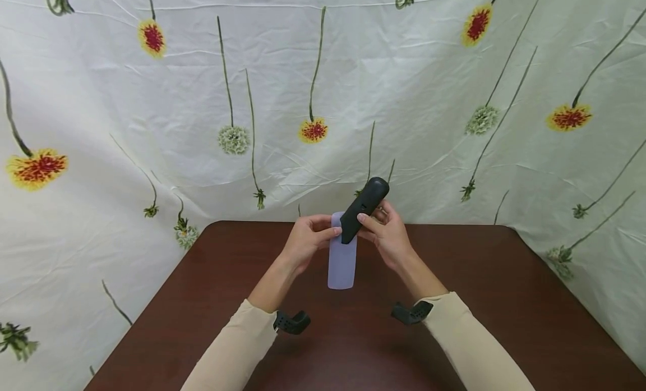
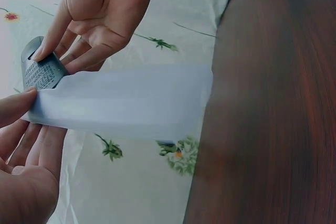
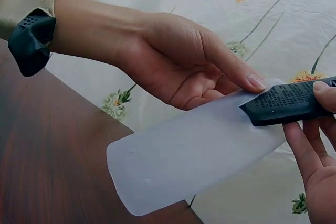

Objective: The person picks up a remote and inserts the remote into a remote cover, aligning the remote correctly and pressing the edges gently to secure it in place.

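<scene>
A black remote control [image 1: 367,203], with small printed text on its visible side, slants up to the right at the top of a pale, translucent sleeve [image 1: 342,265]. My left hand [image 1: 308,239] pinches the sleeve's upper end, its thumb close to the remote's lower corner. With thumb on the near side and fingers behind, my right hand [image 1: 391,237] grips the remote. In the right wrist view, the remote [image 3: 286,103] overlaps the sleeve [image 3: 184,156] at one end; how much sits inside is unclear. Both are held up in the air.
A dark reddish-brown table [image 1: 242,357] lies beneath the hands. Behind and around it hangs a white cloth [image 1: 192,93] printed with flowers. Each wrist wears a black strap device, the left one [image 1: 292,322] and the right one [image 1: 411,312].
</scene>
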{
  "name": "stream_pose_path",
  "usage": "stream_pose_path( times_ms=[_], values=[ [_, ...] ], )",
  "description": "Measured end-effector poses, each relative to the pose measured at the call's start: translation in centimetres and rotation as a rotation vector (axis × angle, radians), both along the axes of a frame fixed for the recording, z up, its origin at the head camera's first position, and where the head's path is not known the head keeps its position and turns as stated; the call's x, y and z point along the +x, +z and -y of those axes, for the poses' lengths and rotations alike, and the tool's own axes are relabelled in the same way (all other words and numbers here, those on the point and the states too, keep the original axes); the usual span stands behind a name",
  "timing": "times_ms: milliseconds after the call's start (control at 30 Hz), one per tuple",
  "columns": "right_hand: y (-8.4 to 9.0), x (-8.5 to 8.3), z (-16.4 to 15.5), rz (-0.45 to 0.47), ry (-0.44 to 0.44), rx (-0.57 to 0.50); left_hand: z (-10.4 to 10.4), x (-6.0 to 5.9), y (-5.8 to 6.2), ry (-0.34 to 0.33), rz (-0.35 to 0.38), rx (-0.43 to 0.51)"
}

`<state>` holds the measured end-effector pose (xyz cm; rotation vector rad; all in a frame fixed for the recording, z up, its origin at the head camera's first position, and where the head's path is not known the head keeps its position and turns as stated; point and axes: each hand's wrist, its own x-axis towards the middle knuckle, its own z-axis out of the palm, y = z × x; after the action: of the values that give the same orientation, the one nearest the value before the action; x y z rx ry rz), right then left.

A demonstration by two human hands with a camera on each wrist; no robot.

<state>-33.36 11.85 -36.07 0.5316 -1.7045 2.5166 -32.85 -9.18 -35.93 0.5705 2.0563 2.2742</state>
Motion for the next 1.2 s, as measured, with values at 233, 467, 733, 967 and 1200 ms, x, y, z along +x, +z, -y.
stream_pose_path(
  times_ms=[233,467,733,967,1200],
  values=[
    [0.1,-0.1,-0.2,-0.036,-0.037,0.101,-0.3,-0.2,-0.3,0.017,0.015,-0.004],
    [-0.4,0.2,-0.3,-0.202,-0.115,0.294,-0.4,0.0,-0.2,0.072,0.023,0.009],
    [-2.0,0.9,-1.2,-0.291,-0.132,0.427,-0.7,0.2,0.5,0.052,0.021,0.035],
    [-2.3,1.3,-1.0,-0.459,-0.26,0.582,-0.8,0.2,0.5,0.036,0.035,0.102],
    [0.0,3.6,-0.2,-0.579,-0.312,0.619,-0.9,0.1,0.3,0.006,0.049,0.156]
  ],
)
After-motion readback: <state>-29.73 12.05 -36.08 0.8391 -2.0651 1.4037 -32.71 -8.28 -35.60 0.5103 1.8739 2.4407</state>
